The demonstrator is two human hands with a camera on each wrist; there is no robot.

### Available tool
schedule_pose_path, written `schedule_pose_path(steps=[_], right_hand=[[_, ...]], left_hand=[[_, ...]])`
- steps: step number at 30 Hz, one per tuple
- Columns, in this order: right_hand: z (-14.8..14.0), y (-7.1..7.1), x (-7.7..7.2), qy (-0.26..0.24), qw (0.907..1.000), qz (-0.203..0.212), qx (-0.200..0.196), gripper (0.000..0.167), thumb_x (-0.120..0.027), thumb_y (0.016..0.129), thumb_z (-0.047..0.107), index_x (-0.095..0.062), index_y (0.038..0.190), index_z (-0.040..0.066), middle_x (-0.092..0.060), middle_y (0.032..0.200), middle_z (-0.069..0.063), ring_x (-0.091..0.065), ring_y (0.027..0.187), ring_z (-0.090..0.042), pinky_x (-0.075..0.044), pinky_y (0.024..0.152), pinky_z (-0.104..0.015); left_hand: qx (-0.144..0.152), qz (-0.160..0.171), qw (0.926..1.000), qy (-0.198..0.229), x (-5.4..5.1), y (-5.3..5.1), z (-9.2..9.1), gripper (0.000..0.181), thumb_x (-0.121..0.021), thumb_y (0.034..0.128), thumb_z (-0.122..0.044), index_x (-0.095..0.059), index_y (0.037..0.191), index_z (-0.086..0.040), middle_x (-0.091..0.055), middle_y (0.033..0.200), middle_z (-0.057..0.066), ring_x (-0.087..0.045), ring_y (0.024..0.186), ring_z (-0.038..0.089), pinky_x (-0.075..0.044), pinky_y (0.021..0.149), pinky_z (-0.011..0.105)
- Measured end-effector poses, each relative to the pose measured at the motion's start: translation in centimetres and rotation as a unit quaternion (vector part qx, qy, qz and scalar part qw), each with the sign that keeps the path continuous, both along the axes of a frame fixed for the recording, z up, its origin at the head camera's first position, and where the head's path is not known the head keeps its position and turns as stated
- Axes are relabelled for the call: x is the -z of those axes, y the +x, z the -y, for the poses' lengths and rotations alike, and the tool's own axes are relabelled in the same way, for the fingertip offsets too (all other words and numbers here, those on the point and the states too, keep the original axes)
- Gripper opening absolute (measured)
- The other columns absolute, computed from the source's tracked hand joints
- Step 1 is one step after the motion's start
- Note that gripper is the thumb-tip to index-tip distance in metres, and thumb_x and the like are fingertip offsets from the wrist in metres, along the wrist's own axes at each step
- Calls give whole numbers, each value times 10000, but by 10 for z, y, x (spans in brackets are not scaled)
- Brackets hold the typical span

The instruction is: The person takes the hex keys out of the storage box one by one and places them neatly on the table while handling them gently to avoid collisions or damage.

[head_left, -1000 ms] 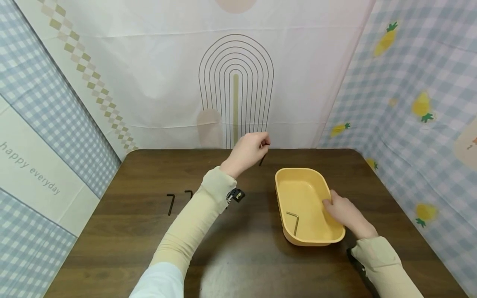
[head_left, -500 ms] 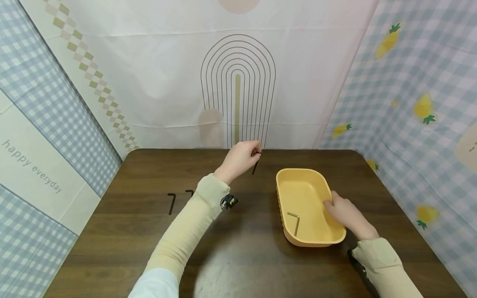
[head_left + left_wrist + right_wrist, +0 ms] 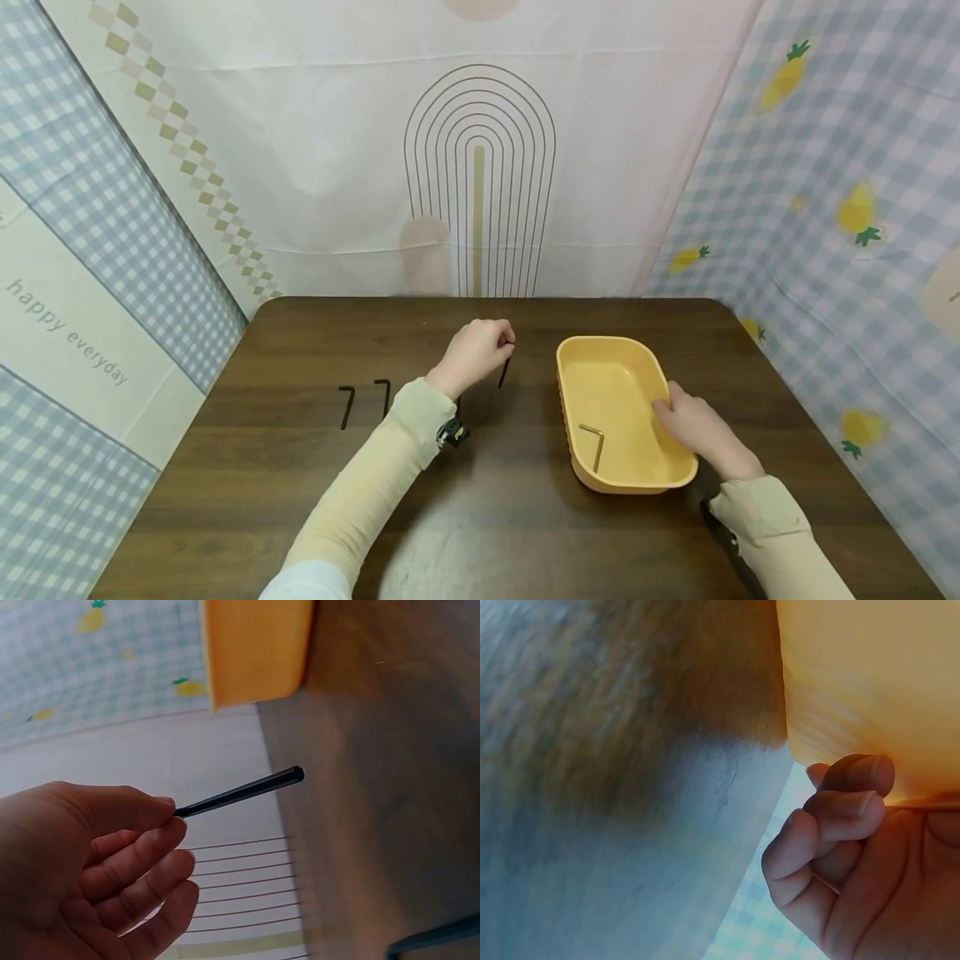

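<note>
My left hand (image 3: 474,354) pinches a black hex key (image 3: 244,791) between thumb and index finger, above the middle of the table. The key's straight end sticks out past the fingertips; its other end is hidden in the hand. My right hand (image 3: 697,429) grips the right rim of a yellow plastic basket (image 3: 611,342), thumb inside and fingers outside. In the right wrist view the fingers (image 3: 851,814) curl against the basket's outer wall. One L-shaped hex key (image 3: 600,446) lies inside the basket, near its front left.
On the brown wooden table (image 3: 480,533), left of centre, lie a black hex key (image 3: 347,407) and a second hex key (image 3: 386,398), partly behind the left forearm. Another dark piece (image 3: 458,406) shows beside the left wrist. A patterned cloth (image 3: 337,167) hangs behind the table.
My left hand has come back from the table's far edge toward me and slightly left, lower in the view, still pinching the hex key. My right hand and the basket have stayed put.
</note>
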State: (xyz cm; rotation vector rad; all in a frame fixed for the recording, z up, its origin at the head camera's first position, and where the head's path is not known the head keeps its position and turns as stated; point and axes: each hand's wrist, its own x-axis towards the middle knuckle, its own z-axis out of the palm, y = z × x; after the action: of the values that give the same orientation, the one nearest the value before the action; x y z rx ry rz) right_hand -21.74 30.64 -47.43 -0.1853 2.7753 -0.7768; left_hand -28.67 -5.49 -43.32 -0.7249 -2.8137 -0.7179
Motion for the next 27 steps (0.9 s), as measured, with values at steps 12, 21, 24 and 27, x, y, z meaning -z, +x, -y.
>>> schedule_pose_path(steps=[12, 21, 24, 27], right_hand=[[-2, 1, 1, -11, 10000, -1, -15, 595, -304, 1088, 304, -230, 1437, -172, -569, 736, -122, -575, 564, -205, -457, 507, -366], [0, 1, 0, -38, 10000, -74, -23, 523, -312, 1088, 298, -312, 1360, -149, -571, 735, -113, -584, 578, -197, -464, 526, -360], [0, 1, 0, -48, 10000, -73, -23, 526, -310, 1088, 299, -311, 1362, -150, -562, 725, -109, -583, 576, -197, -461, 526, -359], [0, 1, -1, -36, 10000, -82, -39, 523, -315, 1087, 293, -314, 1360, -152, -544, 716, -107, -579, 583, -194, -457, 536, -354]], left_hand=[[-200, 212, 9995, -150, 22, 8, 4, 52, -677, 936, -120, -717, 965, -103, -712, 879, 10, -667, 784, 165, -543, 732, 343], [-276, 226, 9991, -231, 30, 8, 6, 53, -684, 932, -126, -723, 961, -103, -716, 876, 9, -670, 784, 168, -542, 732, 345], [-293, 260, 9989, -238, 33, 8, 7, 54, -683, 934, -131, -724, 961, -107, -716, 875, 5, -670, 778, 163, -543, 729, 342], [-307, 332, 9987, -231, 35, 8, 7, 51, -684, 936, -134, -724, 958, -112, -713, 873, -1, -665, 770, 156, -543, 725, 338]])
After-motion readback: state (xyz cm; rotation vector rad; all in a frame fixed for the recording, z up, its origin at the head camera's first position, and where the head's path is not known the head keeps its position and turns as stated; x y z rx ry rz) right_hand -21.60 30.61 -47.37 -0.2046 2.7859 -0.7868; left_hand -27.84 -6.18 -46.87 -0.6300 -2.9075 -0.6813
